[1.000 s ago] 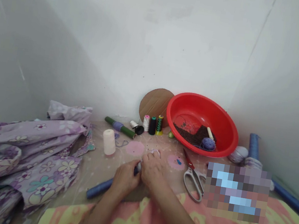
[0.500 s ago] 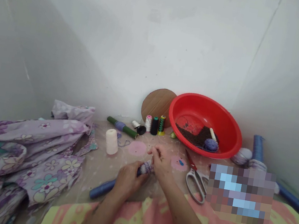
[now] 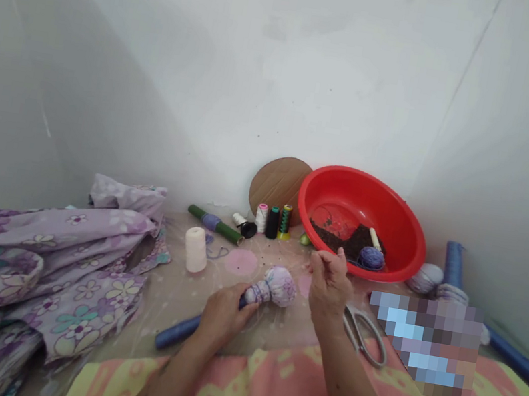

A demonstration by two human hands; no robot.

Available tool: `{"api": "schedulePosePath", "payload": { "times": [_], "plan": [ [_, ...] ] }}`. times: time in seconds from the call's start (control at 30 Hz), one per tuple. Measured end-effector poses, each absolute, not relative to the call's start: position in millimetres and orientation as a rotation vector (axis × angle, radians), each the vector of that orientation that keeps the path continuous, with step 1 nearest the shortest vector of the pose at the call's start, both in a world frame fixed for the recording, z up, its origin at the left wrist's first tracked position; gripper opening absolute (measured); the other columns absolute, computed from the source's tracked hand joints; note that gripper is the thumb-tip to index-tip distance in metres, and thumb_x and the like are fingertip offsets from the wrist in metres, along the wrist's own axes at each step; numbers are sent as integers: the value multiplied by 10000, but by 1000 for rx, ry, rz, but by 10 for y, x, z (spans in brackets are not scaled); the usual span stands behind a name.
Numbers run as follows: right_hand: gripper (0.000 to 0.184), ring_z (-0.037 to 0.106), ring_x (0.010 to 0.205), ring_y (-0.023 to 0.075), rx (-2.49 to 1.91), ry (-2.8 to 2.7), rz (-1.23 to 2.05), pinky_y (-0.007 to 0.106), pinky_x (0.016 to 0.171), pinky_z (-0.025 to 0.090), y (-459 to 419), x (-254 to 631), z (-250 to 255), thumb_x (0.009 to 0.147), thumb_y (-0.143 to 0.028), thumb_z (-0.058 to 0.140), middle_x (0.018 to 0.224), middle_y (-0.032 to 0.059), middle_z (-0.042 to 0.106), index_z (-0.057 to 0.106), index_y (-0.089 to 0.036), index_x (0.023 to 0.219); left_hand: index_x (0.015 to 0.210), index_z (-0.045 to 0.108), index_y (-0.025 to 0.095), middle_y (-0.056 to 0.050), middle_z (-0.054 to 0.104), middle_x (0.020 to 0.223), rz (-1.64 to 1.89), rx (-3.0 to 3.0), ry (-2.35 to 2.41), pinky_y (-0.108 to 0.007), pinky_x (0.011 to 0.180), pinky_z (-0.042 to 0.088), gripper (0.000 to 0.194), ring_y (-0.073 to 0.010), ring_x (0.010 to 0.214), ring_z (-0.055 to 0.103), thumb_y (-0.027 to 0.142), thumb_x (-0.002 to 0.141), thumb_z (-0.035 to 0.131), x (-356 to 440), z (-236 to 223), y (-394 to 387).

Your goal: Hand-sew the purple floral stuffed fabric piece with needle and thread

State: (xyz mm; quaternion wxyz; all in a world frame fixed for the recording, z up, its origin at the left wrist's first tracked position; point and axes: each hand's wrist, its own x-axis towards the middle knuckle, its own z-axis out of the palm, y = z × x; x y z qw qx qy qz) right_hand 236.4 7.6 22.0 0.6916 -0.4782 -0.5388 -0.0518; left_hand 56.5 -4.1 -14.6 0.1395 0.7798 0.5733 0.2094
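My left hand point(image 3: 224, 316) is wrapped round a blue stick point(image 3: 178, 332), near its upper end. That end carries a round head of flowered lilac cloth point(image 3: 283, 287), with wound strands at its neck just past my fingers. To the right of the head, my right hand point(image 3: 329, 290) is raised with its fingers pinched together. Whatever the pinch holds, perhaps something thin, cannot be made out. Under and beside my right hand lie scissors point(image 3: 372, 359); their grey handles show, while the blades are hidden behind the hand.
A red basin point(image 3: 408, 249) leans at the back, with a purple yarn ball point(image 3: 371, 258) inside. Several thread spools point(image 3: 272, 222) stand near a cardboard disc point(image 3: 272, 182). A white thread cone point(image 3: 195, 251), a green stick point(image 3: 231, 233) and flowered cloth point(image 3: 97, 258) lie leftward.
My right hand has moved right, away from the wrapped neck, uncovering the cloth head. The scissors' handles have shifted right. My left hand keeps its hold on the stick.
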Motion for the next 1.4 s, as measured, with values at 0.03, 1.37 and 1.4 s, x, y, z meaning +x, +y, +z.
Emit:
{"api": "schedulePosePath", "payload": {
  "times": [0.03, 1.37, 1.4],
  "plan": [
    [132, 473, 558, 95, -1098, -1260, -158, 383, 924, 242, 83, 2376, 209, 748, -281, 458, 574, -47, 541, 535, -185, 700, 1042, 512, 251, -13, 602, 947, 599, 2249, 1664, -208, 719, 350, 362, -156, 860, 532, 413, 726, 440, 568, -140, -43],
    [240, 457, 559, 126, -1295, -1124, 23, 253, 581, 353, 99, 2439, 64, 677, -384, 522, 563, -1, 542, 598, -165, 615, 1022, 530, 246, -27, 605, 952, 596, 2247, 1657, -222, 722, 345, 354, -166, 866, 530, 427, 748, 397, 578, -118, -33],
    [245, 455, 549, 125, -1286, -1109, 34, 253, 575, 355, 103, 2450, 55, 674, -390, 520, 556, -2, 543, 600, -165, 619, 1021, 530, 249, -26, 606, 949, 597, 2246, 1663, -223, 719, 346, 353, -167, 863, 532, 428, 747, 398, 577, -122, -31]
  ]
}}
